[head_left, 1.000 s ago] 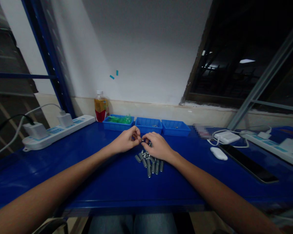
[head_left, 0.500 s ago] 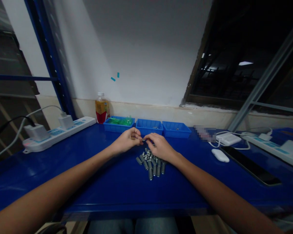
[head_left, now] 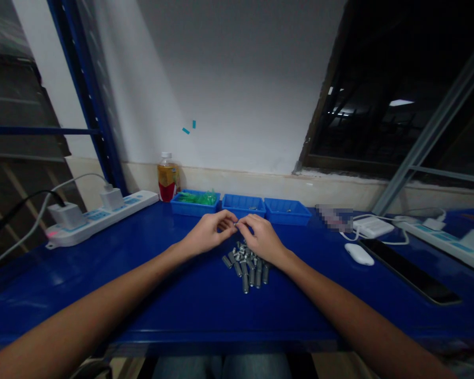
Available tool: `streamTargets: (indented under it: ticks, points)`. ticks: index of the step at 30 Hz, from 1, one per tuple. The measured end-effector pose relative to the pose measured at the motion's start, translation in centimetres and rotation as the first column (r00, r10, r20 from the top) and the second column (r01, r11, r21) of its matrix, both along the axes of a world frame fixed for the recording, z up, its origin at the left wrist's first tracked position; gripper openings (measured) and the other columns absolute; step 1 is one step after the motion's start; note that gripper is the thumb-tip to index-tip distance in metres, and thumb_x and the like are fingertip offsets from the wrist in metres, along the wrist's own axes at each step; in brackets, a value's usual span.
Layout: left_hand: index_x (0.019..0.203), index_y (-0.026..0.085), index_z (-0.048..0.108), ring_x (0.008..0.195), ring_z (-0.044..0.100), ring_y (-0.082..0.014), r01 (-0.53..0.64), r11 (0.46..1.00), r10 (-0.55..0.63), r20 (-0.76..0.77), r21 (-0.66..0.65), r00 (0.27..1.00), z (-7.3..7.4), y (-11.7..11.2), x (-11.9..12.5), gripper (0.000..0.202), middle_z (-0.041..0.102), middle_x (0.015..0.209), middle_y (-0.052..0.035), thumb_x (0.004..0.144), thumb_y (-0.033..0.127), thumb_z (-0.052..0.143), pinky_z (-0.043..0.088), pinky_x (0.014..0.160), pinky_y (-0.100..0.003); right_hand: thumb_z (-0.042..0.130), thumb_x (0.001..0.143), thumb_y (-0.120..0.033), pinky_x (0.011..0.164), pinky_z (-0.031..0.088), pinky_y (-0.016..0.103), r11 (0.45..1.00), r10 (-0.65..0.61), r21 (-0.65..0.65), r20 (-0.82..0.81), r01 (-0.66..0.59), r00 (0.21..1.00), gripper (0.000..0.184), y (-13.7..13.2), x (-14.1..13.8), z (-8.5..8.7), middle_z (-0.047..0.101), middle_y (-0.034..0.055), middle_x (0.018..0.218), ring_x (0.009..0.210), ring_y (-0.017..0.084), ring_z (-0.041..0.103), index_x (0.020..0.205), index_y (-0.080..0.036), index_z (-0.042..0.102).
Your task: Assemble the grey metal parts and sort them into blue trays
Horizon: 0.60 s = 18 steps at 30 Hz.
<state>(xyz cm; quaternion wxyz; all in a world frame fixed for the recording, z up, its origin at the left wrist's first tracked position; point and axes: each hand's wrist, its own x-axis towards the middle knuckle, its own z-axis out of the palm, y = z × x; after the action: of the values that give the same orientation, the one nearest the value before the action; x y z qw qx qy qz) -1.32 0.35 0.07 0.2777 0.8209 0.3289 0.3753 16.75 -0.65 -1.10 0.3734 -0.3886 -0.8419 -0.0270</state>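
Note:
My left hand (head_left: 209,232) and my right hand (head_left: 262,236) meet fingertip to fingertip above the blue table (head_left: 174,284). Both pinch a small metal part (head_left: 235,225) between them; it is too small to name more closely. Just below the hands lies a pile of several grey metal bolts (head_left: 246,262). Behind the hands stand three blue trays: the left tray (head_left: 195,202) holds green pieces, the middle tray (head_left: 244,205) and the right tray (head_left: 286,210) look nearly bare.
A drink bottle (head_left: 168,182) stands at the wall. A white power strip (head_left: 98,216) with chargers lies at the left. At the right lie a white mouse-like device (head_left: 358,253), a dark tablet (head_left: 408,270), a white box (head_left: 373,227) and another power strip (head_left: 446,237).
The hands stay together over the bolts, fingers shifting slightly on the small part. The view has drifted a little, so everything sits slightly right and lower.

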Motion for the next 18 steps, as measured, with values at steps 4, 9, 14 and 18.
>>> streamTargets:
  ticks: [4,9,14,18]
  points:
    - [0.092,0.014,0.058,0.075,0.062,-0.0157,-0.074,0.994,0.08,-0.076,0.078,0.994,0.1,-0.4,0.2,0.021,0.066,0.081,-0.0059,0.081,0.031,0.053,0.048,0.069,-0.027,0.047,0.089,-0.026,0.075,0.041,0.028,0.998,-0.062,-0.001,-0.012,0.062,0.998,0.019,-0.2,-0.3,-0.1,0.064,0.0039,0.079,0.079,0.016,0.057,0.08,-0.018,0.062]
    - [0.092,0.011,0.057,0.068,0.062,-0.0145,-0.048,0.993,0.051,0.02,-0.109,0.999,-0.5,0.2,0.2,0.026,0.064,0.078,-0.0062,0.084,0.034,0.048,0.049,0.067,-0.028,0.05,0.086,-0.023,0.076,0.043,0.028,0.999,-0.033,0.007,-0.054,0.033,0.998,0.014,-0.4,-0.2,0.0,0.063,0.0039,0.081,0.08,0.017,0.057,0.094,-0.018,0.061]
    - [0.084,0.012,0.056,0.061,0.058,-0.0118,0.087,0.962,-0.051,0.142,-0.259,0.989,-1.0,0.7,0.3,0.029,0.061,0.072,-0.0038,0.084,0.04,0.049,0.048,0.063,-0.025,0.048,0.087,-0.019,0.078,0.044,0.029,0.999,-0.027,0.044,0.0,0.027,1.0,0.019,-0.6,-0.4,-0.1,0.063,0.0062,0.089,0.085,0.018,0.058,0.099,-0.018,0.062]
    - [0.088,0.011,0.058,0.062,0.059,-0.0136,0.101,0.956,-0.07,0.122,-0.274,0.99,-1.1,0.7,0.3,0.038,0.062,0.072,-0.0051,0.086,0.046,0.044,0.048,0.064,-0.028,0.05,0.087,-0.021,0.076,0.044,0.028,0.995,-0.039,0.087,-0.033,0.042,0.999,0.016,-0.3,-0.4,-0.3,0.064,0.0052,0.086,0.083,0.017,0.058,0.095,-0.019,0.064]
